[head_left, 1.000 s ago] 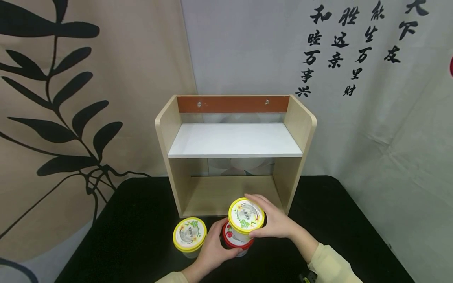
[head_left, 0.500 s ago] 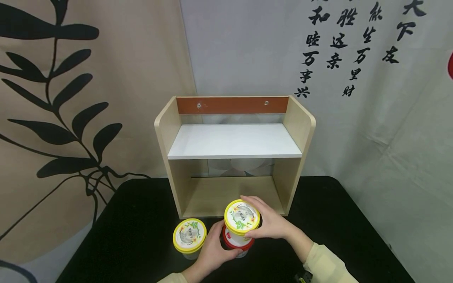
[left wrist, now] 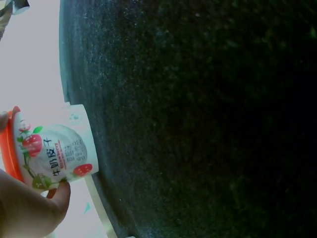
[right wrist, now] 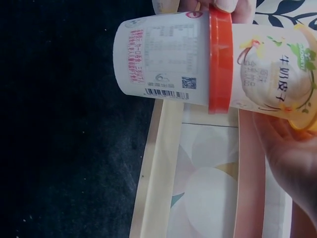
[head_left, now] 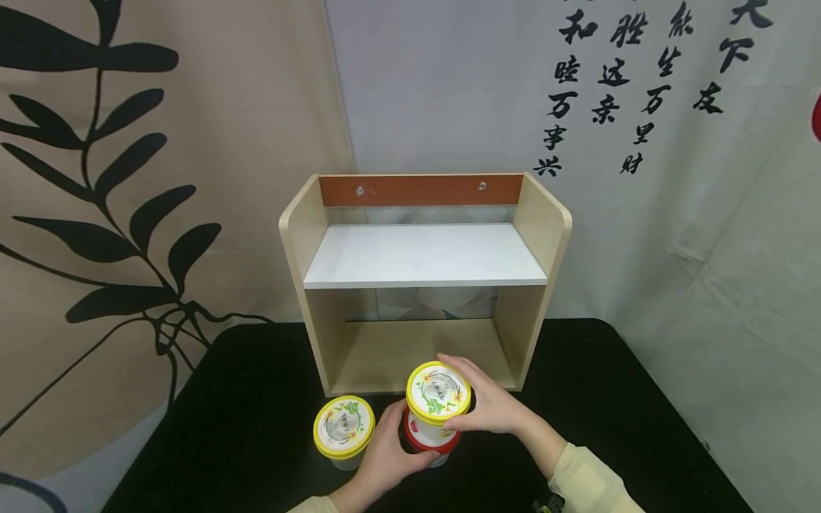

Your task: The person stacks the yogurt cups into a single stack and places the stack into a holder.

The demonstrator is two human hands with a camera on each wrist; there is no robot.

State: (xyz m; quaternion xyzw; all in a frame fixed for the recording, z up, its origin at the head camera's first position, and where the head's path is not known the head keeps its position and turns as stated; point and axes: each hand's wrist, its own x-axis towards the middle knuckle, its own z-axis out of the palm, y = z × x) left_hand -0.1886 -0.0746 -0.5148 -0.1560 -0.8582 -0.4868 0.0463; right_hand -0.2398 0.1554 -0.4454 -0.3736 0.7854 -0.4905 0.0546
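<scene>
My left hand [head_left: 390, 450] grips a white dessert cup with a red lid [head_left: 423, 432], printed with strawberries. In the left wrist view, the thumb lies along the strawberry cup [left wrist: 57, 148]. My right hand [head_left: 490, 402] holds a yellow-lidded cup [head_left: 439, 392] between fingers and thumb. Its base meets the red lid [right wrist: 220, 62] in the right wrist view, so the two cups line up as a stack. Left of my left hand, a second yellow-lidded cup [head_left: 344, 427] stands upright on the black table [head_left: 256, 399].
Just behind the cups stands a two-tier wooden shelf unit [head_left: 426, 256] with a white upper board and a red-brown back rail. A printed cloth [head_left: 449, 92] hangs behind the table. Near the right sleeve, a small dark object [head_left: 550, 504] shows.
My right hand has shifted slightly left with the yellow-lidded cup, bringing it more squarely over the red lid. During the last half second, hands and cups barely move.
</scene>
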